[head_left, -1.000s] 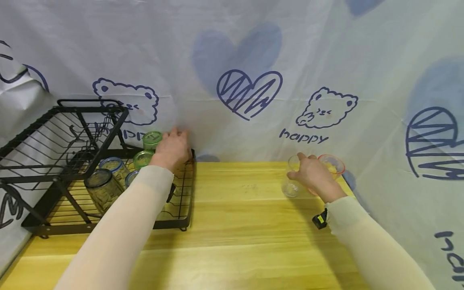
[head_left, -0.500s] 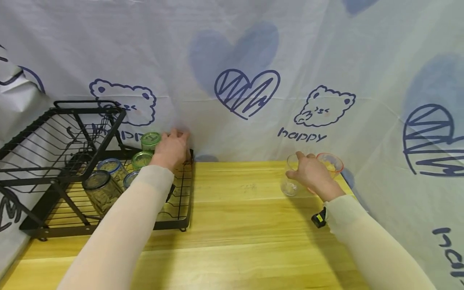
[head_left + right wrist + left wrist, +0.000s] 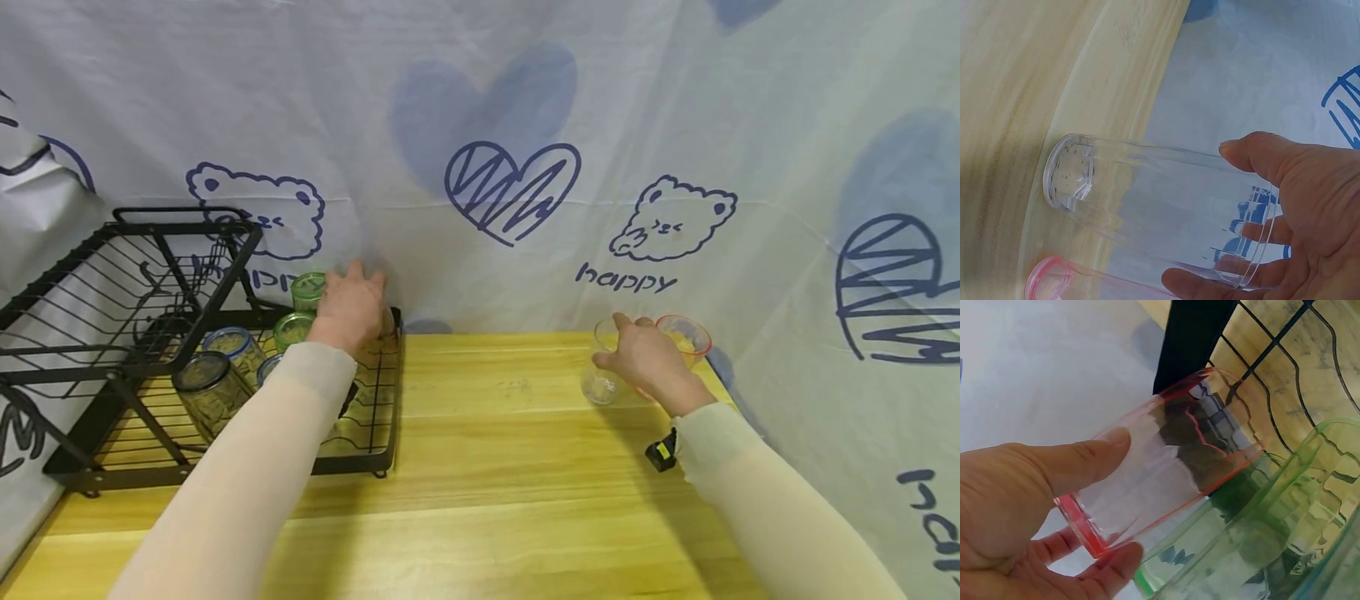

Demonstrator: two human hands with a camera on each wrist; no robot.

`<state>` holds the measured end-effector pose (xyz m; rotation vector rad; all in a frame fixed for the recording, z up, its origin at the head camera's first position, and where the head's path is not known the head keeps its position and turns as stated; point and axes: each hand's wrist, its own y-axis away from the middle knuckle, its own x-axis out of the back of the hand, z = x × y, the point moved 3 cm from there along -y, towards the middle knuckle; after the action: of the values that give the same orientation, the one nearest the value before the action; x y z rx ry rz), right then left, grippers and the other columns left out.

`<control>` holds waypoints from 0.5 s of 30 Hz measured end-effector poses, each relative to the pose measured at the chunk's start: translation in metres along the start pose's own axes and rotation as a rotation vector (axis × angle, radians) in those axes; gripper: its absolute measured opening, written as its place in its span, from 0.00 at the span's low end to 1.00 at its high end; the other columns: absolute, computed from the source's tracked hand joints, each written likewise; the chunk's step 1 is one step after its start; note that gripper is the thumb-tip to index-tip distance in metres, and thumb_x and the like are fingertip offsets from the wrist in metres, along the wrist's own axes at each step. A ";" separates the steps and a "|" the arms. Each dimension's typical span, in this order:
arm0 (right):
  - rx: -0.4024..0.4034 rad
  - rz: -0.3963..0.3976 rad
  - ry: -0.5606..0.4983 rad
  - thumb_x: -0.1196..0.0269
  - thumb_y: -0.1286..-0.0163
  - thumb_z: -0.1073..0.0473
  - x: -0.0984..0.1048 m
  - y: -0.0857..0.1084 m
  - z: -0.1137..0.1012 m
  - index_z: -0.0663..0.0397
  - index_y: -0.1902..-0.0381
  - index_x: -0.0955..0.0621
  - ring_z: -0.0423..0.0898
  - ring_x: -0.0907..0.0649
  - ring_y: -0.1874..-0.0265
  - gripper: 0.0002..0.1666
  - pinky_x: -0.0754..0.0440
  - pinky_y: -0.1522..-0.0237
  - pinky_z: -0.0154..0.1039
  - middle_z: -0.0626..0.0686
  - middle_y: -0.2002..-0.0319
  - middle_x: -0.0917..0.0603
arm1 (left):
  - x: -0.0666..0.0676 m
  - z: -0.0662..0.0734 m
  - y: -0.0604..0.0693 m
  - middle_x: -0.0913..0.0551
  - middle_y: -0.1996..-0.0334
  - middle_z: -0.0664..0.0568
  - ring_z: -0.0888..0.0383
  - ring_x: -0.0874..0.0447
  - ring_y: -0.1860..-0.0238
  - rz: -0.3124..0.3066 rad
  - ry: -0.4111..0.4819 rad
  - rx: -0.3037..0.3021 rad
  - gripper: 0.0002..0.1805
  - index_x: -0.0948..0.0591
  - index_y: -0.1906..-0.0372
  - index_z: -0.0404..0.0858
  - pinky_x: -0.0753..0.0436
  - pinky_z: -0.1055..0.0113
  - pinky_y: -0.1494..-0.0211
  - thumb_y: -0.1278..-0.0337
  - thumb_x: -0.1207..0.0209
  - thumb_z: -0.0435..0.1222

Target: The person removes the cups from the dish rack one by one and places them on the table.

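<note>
My left hand (image 3: 351,308) is over the rack's back right corner, beside an upside-down, red-tinted clear cup (image 3: 1166,459). In the left wrist view its thumb lies along the cup's side and its fingertips are by the thick red base, fingers spread rather than closed. A green-tinted cup (image 3: 1204,544) stands right beside it. At the table's right, my right hand (image 3: 651,362) holds a clear cup (image 3: 1166,200) near its rim, thumb on one side and fingers on the other. That cup is upright, its base on the table. Behind the hand stands a red-rimmed cup (image 3: 684,337).
A black two-tier dish rack (image 3: 390,417) occupies the table's left. Its lower tier holds several upside-down cups, among them a dark one (image 3: 210,392), a blue one (image 3: 234,346) and a green one (image 3: 292,329). A patterned cloth (image 3: 510,100) hangs behind the wooden table (image 3: 487,467).
My left hand's fingers have spread and lifted slightly at the red-tinted cup. The right hand stays on the clear cup. The view shifted a little.
</note>
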<state>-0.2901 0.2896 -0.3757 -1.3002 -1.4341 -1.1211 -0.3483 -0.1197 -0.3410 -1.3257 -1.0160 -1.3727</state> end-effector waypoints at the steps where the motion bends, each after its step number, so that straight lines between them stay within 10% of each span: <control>1: 0.000 -0.001 -0.002 0.35 0.28 0.43 0.000 0.000 0.000 0.72 0.20 0.41 0.73 0.25 0.34 0.53 0.23 0.35 0.69 0.79 0.29 0.31 | 0.001 0.000 0.002 0.34 0.35 0.23 0.19 0.32 0.38 0.000 -0.002 -0.004 0.22 0.29 0.33 0.31 0.18 0.32 0.39 0.27 0.44 0.34; 15: -0.017 -0.047 0.012 0.37 0.26 0.37 0.002 0.002 -0.003 0.71 0.18 0.46 0.74 0.26 0.33 0.58 0.23 0.35 0.69 0.81 0.28 0.35 | 0.033 0.010 0.023 0.30 0.37 0.24 0.20 0.31 0.39 -0.009 0.016 0.047 0.29 0.29 0.33 0.28 0.15 0.32 0.45 0.33 0.35 0.36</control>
<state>-0.2877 0.2875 -0.3728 -1.2748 -1.4558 -1.1724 -0.3230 -0.1178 -0.3088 -1.2752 -1.0384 -1.3562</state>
